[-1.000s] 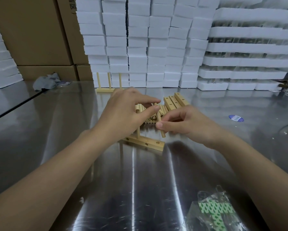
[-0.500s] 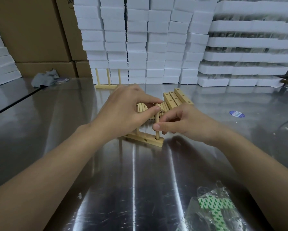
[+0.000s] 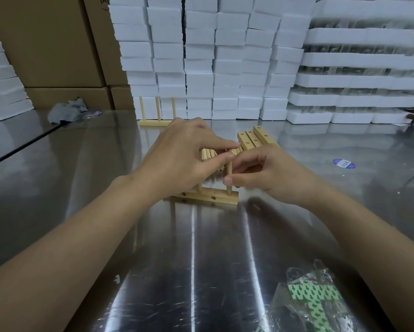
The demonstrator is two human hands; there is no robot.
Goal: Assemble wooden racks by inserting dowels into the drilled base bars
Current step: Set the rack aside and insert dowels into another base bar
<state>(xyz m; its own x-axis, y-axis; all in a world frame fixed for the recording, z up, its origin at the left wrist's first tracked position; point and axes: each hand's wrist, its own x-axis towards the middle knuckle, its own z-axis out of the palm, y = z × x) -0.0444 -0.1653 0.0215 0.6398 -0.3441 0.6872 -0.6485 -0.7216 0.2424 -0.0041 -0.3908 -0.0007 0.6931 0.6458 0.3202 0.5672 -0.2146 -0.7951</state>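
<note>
Dead centre of the frame, your left hand (image 3: 182, 159) and right hand (image 3: 270, 173) are both on the same round light-wood dowel (image 3: 229, 174). It stands upright in the hole at the right end of the pale wooden base bar (image 3: 213, 197), which lies flat on the shiny steel counter (image 3: 201, 259) just below your hands.

Your left hand reaches in from the left, with thumb and forefinger pinching the dowel's top end. Your right hand sits just to the right of it with its fingers curled. Its thumb and fingertips pinch the same dowel lower down, a little above the bar. So both hands are closed on that one stick, one above the other.

A second short wooden dowel (image 3: 198, 187) pokes up from the bar further left, mostly hidden under your left palm. A couple of drilled holes show on the bar's front face.

Right behind your hands there's a loose heap of wooden dowels (image 3: 208, 154) lying flat. Just beside it, toward the right, are three spare drilled wooden bars (image 3: 253, 137) laid side by side.

Further up the frame, above your left hand, a finished wooden rack with three upright pegs (image 3: 156, 113) stands in front of the stacked white foam blocks (image 3: 201, 56). Brown cardboard boxes (image 3: 45, 44) fill the upper left, with a crumpled grey cloth (image 3: 65, 112) on the counter below them. A round blue sticker (image 3: 343, 163) sits on the counter at the right. A clear plastic bag with green-and-white pieces (image 3: 313, 300) lies in the lower right corner.
</note>
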